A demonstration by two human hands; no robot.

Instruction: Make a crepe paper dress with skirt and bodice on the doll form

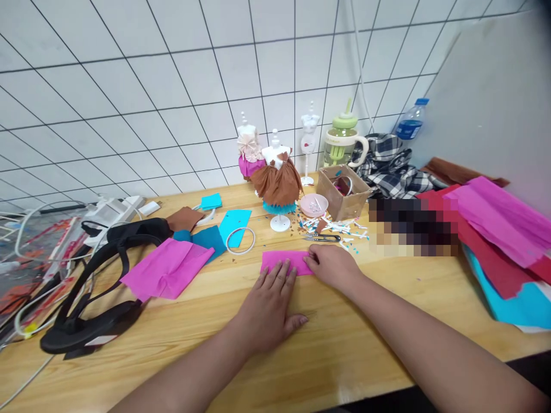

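A strip of magenta crepe paper (275, 257) lies flat on the wooden table in front of me. My left hand (269, 304) rests on it, palm down, with fingers stretched over its lower edge and the thumb out to the side. At the strip's right end my right hand (333, 267) has its fingers closed on the paper's edge. Just beyond the right hand lie black thread snips (322, 237). Past the paper stands a small white dress form (275, 154) wearing a brown skirt (279, 186) with a blue fringe.
A tape roll ring (240, 241) and blue, teal and magenta paper sheets (172, 267) lie left, beside a black head strap (94, 281). Behind are a pink dish (314, 205), cardboard box (344, 198) and cup (342, 140). Coloured paper (503, 229) is stacked right.
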